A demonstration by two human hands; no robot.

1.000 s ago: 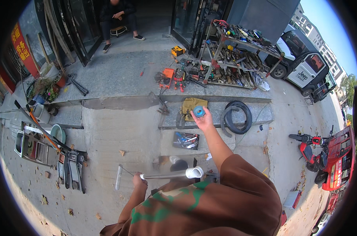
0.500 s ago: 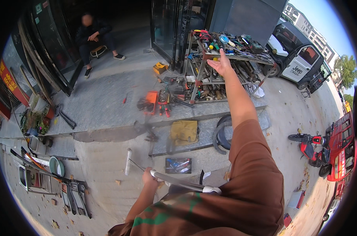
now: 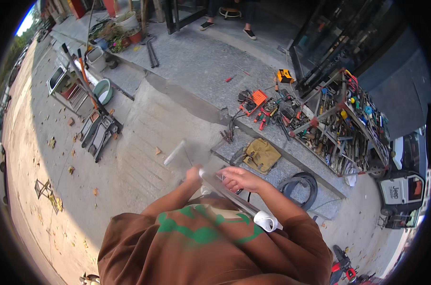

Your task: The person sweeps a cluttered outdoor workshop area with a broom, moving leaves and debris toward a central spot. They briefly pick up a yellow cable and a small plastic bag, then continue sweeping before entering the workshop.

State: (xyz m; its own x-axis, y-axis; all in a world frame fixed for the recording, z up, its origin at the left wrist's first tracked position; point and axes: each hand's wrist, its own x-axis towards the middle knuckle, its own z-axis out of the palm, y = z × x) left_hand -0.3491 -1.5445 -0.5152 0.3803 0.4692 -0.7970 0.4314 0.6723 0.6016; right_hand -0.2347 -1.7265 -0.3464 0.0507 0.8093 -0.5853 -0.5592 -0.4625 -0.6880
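In front, a pipe (image 3: 232,193) slants between the left hand (image 3: 193,175) and right hand (image 3: 244,179). Leftward, a jack (image 3: 102,134) lies near a basin (image 3: 101,89). Ahead, a bag (image 3: 262,156) rests on the step (image 3: 286,170) (a coiled hose (image 3: 313,189) right of it); beyond, tools (image 3: 336,147) lie on the bench (image 3: 327,113).

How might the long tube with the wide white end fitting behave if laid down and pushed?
The long tube is probably stiff, since it runs nearly straight. Its rounded body suggests rolling, though the wider white fitting might make it swerve.
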